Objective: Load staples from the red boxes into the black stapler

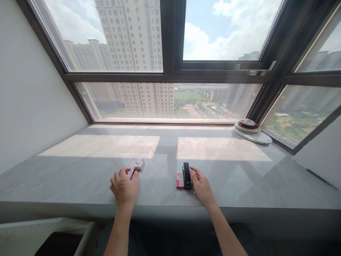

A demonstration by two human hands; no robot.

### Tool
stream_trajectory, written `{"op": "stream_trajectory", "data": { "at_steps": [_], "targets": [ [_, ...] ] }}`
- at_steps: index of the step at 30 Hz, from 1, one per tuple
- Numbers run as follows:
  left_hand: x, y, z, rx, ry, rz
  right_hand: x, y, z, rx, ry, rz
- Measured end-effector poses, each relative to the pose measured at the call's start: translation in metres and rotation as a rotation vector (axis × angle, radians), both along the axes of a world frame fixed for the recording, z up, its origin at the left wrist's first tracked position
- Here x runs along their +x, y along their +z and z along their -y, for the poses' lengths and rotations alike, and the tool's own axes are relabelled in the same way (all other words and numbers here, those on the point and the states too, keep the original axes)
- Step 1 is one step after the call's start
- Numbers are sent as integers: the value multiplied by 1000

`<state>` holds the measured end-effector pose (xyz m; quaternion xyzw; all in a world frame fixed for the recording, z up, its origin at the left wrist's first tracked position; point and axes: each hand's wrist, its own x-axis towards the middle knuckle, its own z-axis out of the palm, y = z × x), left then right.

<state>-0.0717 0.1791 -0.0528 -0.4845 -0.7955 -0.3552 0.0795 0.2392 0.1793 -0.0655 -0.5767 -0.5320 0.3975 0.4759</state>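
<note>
A black stapler (187, 176) lies lengthwise, pointing away from me, over a small red-and-white box (180, 180) that sticks out on its left. My right hand (201, 185) is at the stapler's right side, fingers curled in against it; the contact is partly hidden. To the left, my left hand (124, 186) is closed, thumb and fingers around a small red-and-white box (131, 173) resting on the ledge. Just beyond it sits another small white-and-pink box (139, 164), touching or nearly touching the held one. Printing on the boxes is too small to read.
The pale grey marble ledge (160, 193) ends at a front edge close to my wrists. A stack of round plate-like discs (249, 129) stands in the back right corner. Dark-framed windows (165, 78) rise behind. A thin dark strip (321, 179) lies at the far right.
</note>
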Motion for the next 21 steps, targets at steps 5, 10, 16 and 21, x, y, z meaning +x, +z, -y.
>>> {"op": "stream_trajectory", "data": {
  "at_steps": [5, 10, 16, 21],
  "targets": [
    [-25, -16, 2, -199, -119, -17, -2, 3, 1, 41, -29, 33],
    [5, -21, 4, -183, -379, -138, 0, -5, -1, 82, -35, 75],
    [0, -17, 5, -198, -568, -116, 3, -9, -2, 94, 14, 57],
    [13, -9, 2, -316, -825, -8, 4, -6, 0, 87, 15, 74]
  ]
}}
